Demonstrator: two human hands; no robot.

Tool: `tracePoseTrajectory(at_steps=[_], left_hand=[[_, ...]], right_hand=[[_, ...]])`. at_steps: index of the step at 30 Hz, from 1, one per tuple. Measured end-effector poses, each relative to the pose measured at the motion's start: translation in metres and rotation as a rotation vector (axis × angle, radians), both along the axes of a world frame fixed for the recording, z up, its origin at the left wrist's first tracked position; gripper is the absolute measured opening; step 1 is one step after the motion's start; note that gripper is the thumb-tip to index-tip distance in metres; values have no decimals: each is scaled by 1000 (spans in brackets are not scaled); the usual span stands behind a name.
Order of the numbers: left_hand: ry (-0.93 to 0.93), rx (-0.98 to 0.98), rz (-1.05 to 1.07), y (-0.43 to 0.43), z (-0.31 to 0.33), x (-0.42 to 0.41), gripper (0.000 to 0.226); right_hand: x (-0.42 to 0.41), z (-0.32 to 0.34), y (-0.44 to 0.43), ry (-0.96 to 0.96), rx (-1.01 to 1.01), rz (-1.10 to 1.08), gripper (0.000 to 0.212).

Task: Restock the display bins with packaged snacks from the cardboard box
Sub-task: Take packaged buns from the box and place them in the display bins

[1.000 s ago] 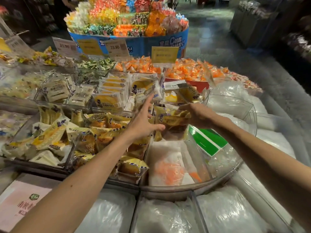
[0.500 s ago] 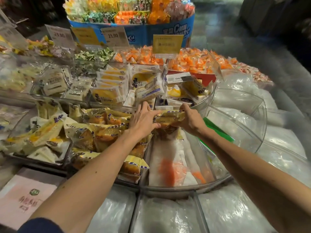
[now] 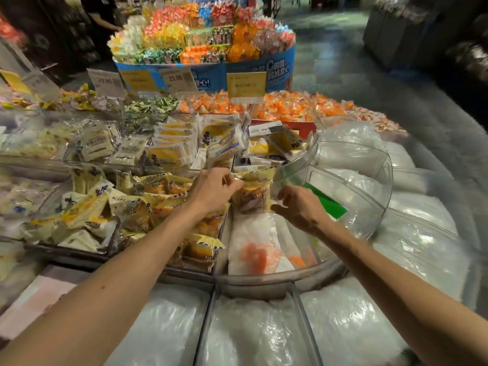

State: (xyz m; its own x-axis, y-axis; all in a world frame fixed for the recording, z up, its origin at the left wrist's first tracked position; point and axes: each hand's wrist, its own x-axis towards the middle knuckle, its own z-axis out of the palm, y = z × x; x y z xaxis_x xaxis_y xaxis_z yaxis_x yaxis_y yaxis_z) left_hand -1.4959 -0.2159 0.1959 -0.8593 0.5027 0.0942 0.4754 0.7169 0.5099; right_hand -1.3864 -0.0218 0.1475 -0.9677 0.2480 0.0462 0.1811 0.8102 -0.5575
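A yellow snack packet (image 3: 252, 195) stands upright at the back of a curved clear bin (image 3: 280, 276) lined with white plastic. My left hand (image 3: 212, 190) pinches the packet's top left corner. My right hand (image 3: 299, 206) hovers just off the packet's right edge, fingers spread and loosely curved, holding nothing. The bin to the left holds several more yellow packets (image 3: 163, 204). No cardboard box is in view.
White and yellow packs (image 3: 79, 215) fill the far-left bin. Behind are tiers of bread packs (image 3: 171, 146), orange candies (image 3: 285, 107) and price signs (image 3: 247, 84). A green card (image 3: 328, 206) lies in the clear bin. Plastic-covered bins (image 3: 250, 328) sit in front. A person (image 3: 100, 19) stands back left.
The packet, held flat between both hands before, now stands upright in the bin. My right hand has let go and drawn back to the right. My left hand keeps its pinch.
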Motion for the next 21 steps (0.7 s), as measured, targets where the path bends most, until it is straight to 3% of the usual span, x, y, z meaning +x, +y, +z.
tracePoseTrajectory(at_steps=[4,9,15,21], left_hand=[[36,32,-266,-1,41,61,21],[46,77,-615,11,61,155,19],[-166,136,-1147,53,27,336,22],[-316,-22,-1618,78,-40,570,22]], right_hand=[[106,16,-18,58,24,-62,27],[280,-5,-67,139,64,-341,41],[480,-37,-150,45,19,-840,38],[661,-48,-228,6,-53,-1433,26]])
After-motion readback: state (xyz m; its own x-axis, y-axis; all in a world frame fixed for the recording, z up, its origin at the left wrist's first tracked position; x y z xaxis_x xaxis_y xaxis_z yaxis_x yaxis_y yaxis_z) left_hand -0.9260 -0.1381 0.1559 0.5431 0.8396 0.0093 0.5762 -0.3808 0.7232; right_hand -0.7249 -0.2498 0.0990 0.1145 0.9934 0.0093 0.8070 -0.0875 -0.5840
